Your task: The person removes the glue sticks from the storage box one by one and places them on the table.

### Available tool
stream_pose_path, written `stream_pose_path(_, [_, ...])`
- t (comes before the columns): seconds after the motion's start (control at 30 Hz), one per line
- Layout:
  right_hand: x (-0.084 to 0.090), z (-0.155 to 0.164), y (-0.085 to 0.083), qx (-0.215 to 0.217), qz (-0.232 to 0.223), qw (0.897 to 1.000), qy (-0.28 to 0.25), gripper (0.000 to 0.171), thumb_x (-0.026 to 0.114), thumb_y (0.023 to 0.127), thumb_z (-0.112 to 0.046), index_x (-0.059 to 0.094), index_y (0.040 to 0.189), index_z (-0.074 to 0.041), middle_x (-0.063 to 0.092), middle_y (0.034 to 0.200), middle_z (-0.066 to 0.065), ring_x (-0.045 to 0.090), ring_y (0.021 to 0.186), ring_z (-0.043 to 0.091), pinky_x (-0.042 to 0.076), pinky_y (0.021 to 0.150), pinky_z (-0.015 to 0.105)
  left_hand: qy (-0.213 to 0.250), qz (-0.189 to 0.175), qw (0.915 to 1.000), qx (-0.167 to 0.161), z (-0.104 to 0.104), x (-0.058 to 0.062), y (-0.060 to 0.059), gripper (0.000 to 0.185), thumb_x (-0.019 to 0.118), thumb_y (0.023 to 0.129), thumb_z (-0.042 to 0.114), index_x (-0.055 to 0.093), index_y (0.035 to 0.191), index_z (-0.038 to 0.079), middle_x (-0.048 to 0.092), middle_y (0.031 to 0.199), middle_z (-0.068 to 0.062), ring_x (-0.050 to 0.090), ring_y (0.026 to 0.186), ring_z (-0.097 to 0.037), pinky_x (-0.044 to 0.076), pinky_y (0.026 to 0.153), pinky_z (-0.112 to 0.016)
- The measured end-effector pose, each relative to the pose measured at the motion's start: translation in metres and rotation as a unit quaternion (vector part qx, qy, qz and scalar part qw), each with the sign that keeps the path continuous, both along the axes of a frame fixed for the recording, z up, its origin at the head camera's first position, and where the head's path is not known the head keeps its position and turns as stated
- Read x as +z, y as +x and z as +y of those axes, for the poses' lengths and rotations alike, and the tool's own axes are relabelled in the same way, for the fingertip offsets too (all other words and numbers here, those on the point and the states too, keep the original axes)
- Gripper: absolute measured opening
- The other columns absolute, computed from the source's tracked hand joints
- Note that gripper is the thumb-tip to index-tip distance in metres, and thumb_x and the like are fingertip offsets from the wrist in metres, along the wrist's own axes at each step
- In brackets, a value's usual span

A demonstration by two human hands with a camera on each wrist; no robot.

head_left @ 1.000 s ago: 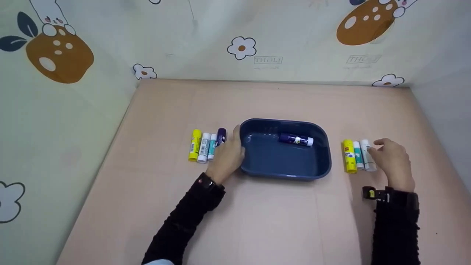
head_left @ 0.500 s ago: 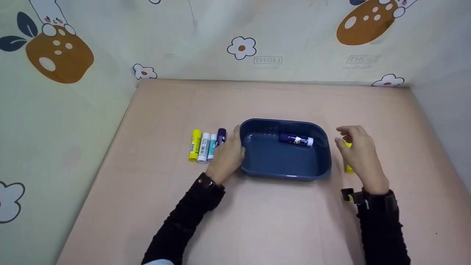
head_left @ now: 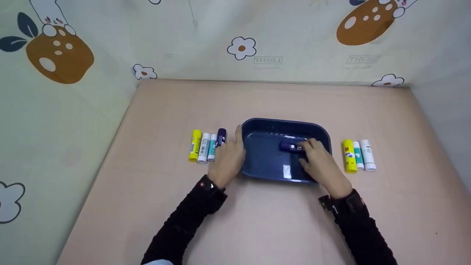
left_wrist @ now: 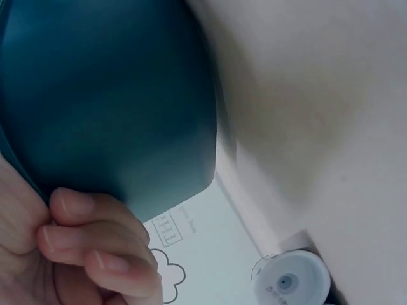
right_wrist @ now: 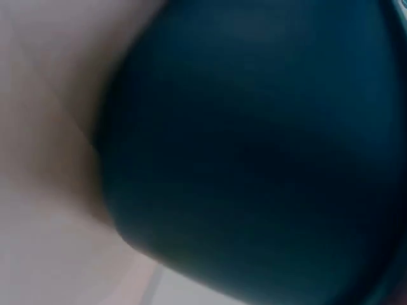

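Note:
A dark blue plastic tray (head_left: 270, 163) sits mid-table. My left hand (head_left: 229, 158) grips its left end, index finger straight along the side. In the left wrist view, curled fingers (left_wrist: 95, 232) lie at the tray's rim. Inside the tray lies a purple glue stick (head_left: 289, 146). My right hand (head_left: 323, 165) reaches over the tray's right side, with fingertips on that stick's right end, covering its white cap. The thumb stands a little apart on the near side; whether it pinches the stick I cannot tell. The right wrist view shows mostly the tray's outer wall (right_wrist: 241, 159).
Left of the tray lie a yellow glue stick (head_left: 194, 145), a white one (head_left: 204, 148), a teal one (head_left: 212, 147) and a purple one (head_left: 221, 136). To its right are another yellow stick (head_left: 349, 156), a teal-and-white one (head_left: 358, 156) and a white one (head_left: 368, 155).
My right hand has swung left from the right-hand glue sticks into the tray. The purple stick inside has shifted slightly towards me. The tray has moved slightly; the left hand keeps its place.

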State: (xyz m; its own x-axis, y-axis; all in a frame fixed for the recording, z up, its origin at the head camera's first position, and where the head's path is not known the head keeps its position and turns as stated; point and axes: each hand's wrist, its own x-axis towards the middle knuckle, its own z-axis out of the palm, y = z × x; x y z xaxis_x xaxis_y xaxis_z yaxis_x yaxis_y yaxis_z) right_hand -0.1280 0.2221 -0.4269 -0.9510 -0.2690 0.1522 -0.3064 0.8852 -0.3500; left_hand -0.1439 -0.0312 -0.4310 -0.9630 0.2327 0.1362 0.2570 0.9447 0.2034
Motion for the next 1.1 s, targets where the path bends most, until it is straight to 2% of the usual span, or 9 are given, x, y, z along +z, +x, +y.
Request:
stream_pose_path(0.1, [-0.007,-0.003,-0.001,0.004,0.024,0.999,0.033,0.041,0.068,0.079,-0.003,0.056,0.117,0.006,0.053,0.107,0.023,0.050,0.102,0.037,0.045,0.088,0.047,-0.002,0.009,1.0000,-0.003,0.000,0.000,0.000,0.064,0.052,0.092,0.020,0.021,0.145,0.000,0.046,0.066,-0.001,0.044,0.049,-0.015,0.031,0.042,-0.025])
stream_pose_path(0.2, [-0.011,-0.003,-0.001,0.001,0.033,0.999,0.043,0.041,0.070,0.077,-0.002,0.056,0.115,0.006,0.053,0.103,0.023,0.050,0.099,0.037,0.045,0.086,0.047,-0.004,0.018,0.9998,-0.006,0.000,-0.001,0.000,0.062,0.051,0.093,0.019,0.022,0.144,-0.001,0.046,0.066,-0.001,0.044,0.049,-0.015,0.031,0.041,-0.025])
stream_pose_path(0.43, [-0.013,-0.003,-0.001,0.007,0.004,0.999,0.038,0.035,0.069,0.077,-0.004,0.057,0.108,0.008,0.058,0.100,0.023,0.058,0.092,0.036,0.049,0.080,0.047,-0.005,0.011,0.9999,-0.003,0.001,-0.001,0.000,0.062,0.048,0.093,0.019,0.019,0.145,0.000,0.046,0.067,-0.001,0.044,0.049,-0.014,0.031,0.041,-0.024])
stream_pose_path(0.67, [-0.007,0.001,-0.003,0.026,0.021,0.999,-0.015,0.031,0.066,0.077,-0.003,0.061,0.107,0.006,0.059,0.100,0.020,0.055,0.094,0.032,0.048,0.084,0.045,0.016,-0.016,0.9997,0.001,0.001,0.000,-0.002,0.063,0.049,0.093,0.016,0.019,0.145,-0.001,0.044,0.060,0.001,0.043,0.047,-0.013,0.030,0.040,-0.024])
stream_pose_path(0.83, [0.010,0.008,0.000,-0.006,0.027,0.997,-0.076,0.026,0.064,0.080,-0.002,0.061,0.105,0.004,0.054,0.101,0.017,0.054,0.089,0.030,0.049,0.080,0.044,0.013,-0.012,0.9998,0.001,0.001,0.000,-0.002,0.063,0.050,0.092,0.017,0.021,0.144,-0.001,0.045,0.062,0.001,0.044,0.047,-0.013,0.031,0.040,-0.024])
stream_pose_path(0.93, [0.020,0.015,0.000,-0.028,0.054,0.992,-0.112,0.025,0.065,0.079,0.000,0.060,0.104,0.003,0.054,0.100,0.017,0.055,0.085,0.030,0.048,0.077,0.044,0.018,-0.011,0.9998,0.001,0.001,-0.001,-0.002,0.062,0.049,0.093,0.016,0.020,0.145,-0.001,0.046,0.064,0.000,0.044,0.047,-0.013,0.031,0.040,-0.024])
stream_pose_path(1.0, [0.025,0.020,0.001,-0.041,0.081,0.988,-0.128,0.026,0.066,0.077,0.001,0.060,0.102,0.003,0.055,0.097,0.016,0.055,0.082,0.028,0.047,0.074,0.037,0.019,-0.011,0.9998,0.002,0.001,0.000,-0.002,0.062,0.049,0.093,0.016,0.020,0.145,0.000,0.047,0.066,-0.001,0.045,0.048,-0.013,0.032,0.040,-0.024])
stream_pose_path(1.1, [0.032,0.028,0.001,-0.058,0.120,0.981,-0.143,0.026,0.067,0.075,0.002,0.060,0.100,0.003,0.056,0.093,0.014,0.054,0.075,0.020,0.043,0.068,0.021,0.020,-0.010,0.9997,0.004,0.001,-0.001,-0.003,0.062,0.050,0.092,0.016,0.021,0.145,0.000,0.049,0.070,-0.003,0.045,0.048,-0.014,0.033,0.041,-0.025])
